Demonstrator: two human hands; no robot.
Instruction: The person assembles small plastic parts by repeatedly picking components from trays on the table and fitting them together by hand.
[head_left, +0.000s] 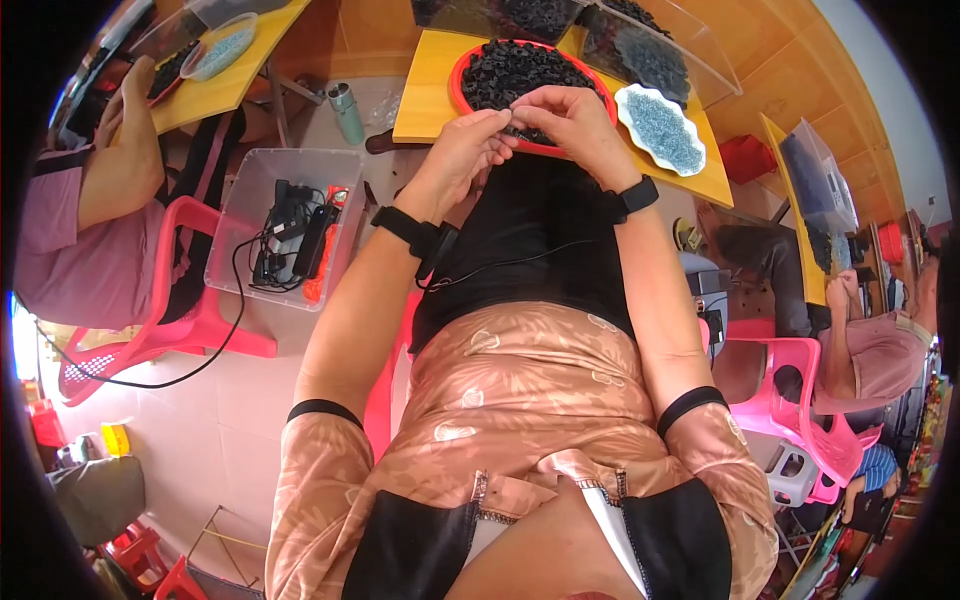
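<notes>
My left hand [474, 150] and my right hand [575, 122] meet over the near edge of a round red tray [457, 88]. Thumb and fingers of both are pinched together at one spot; whatever they hold is too small to make out. Many small black pieces [520, 72] fill the tray. Just right of my right hand lies a white scalloped dish [628, 100] heaped with small clear bluish pieces [662, 130]. Tray and dish both rest on a yellow table [425, 95].
Clear bins [655, 50] of black pieces stand behind the tray. A clear plastic box [225, 255] with cables and black adapters sits on the left. Pink chairs [185, 260] and seated people flank me. A green flask [346, 115] stands on the floor.
</notes>
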